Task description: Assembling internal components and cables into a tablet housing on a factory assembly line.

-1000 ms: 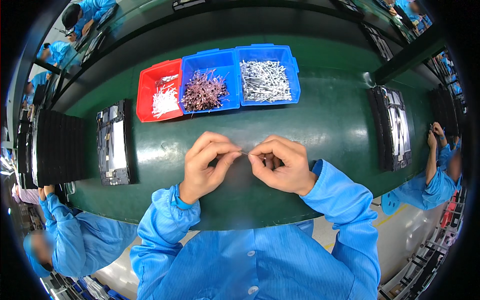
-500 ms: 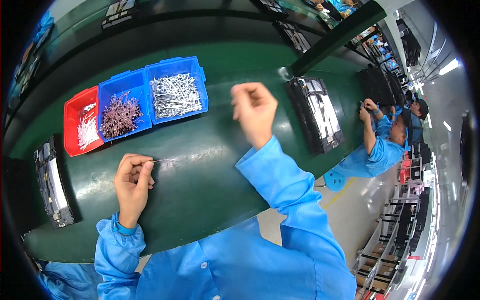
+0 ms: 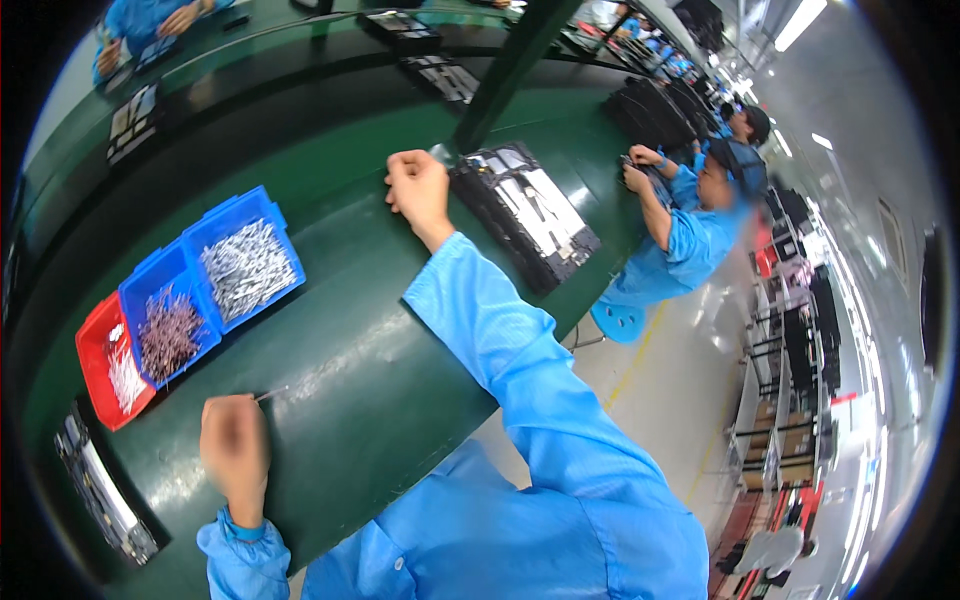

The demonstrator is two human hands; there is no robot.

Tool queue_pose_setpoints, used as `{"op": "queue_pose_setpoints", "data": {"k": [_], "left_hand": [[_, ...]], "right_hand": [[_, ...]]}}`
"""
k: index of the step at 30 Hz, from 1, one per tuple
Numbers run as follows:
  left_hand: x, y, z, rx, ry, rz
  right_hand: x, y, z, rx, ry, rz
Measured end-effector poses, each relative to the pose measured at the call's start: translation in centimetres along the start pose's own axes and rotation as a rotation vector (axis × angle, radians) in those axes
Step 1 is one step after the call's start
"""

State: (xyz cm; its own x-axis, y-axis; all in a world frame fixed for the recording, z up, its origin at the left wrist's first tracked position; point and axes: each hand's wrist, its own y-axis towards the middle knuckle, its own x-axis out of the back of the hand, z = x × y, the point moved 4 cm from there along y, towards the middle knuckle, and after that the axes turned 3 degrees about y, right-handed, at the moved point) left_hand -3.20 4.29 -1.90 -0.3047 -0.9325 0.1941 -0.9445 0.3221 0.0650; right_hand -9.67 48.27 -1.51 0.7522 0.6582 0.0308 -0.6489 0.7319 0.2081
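Bright, even light is cast from ceiling strips (image 3: 800, 20) at upper right. Glare is seen on the green table (image 3: 340, 360). The left hand (image 3: 235, 450) is motion-blurred; edges are bent and darkened.

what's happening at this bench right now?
A person in a blue smock works at a green table. The left hand pinches a thin metal pin above the table. The right hand is stretched out, fist closed, beside a black tray. Three small-parts bins sit untouched.
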Motion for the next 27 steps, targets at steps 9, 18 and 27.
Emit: {"op": "queue_pose_setpoints", "data": {"k": [9,18,27], "left_hand": [[-0.5,-0.1,-1.2,-0.07,0.11,-0.036],[0.4,-0.1,-1.6,-0.139,0.24,-0.064],[-0.5,0.6,-2.0,-0.148,0.23,-0.032]], "right_hand": [[1.5,7.7,-2.2,0.257,-0.099,-0.258],[-1.7,12.1,-2.8,-0.093,-0.035,-0.272],[1.4,15.6,-5.6,-0.072,0.396,-0.331]]}}
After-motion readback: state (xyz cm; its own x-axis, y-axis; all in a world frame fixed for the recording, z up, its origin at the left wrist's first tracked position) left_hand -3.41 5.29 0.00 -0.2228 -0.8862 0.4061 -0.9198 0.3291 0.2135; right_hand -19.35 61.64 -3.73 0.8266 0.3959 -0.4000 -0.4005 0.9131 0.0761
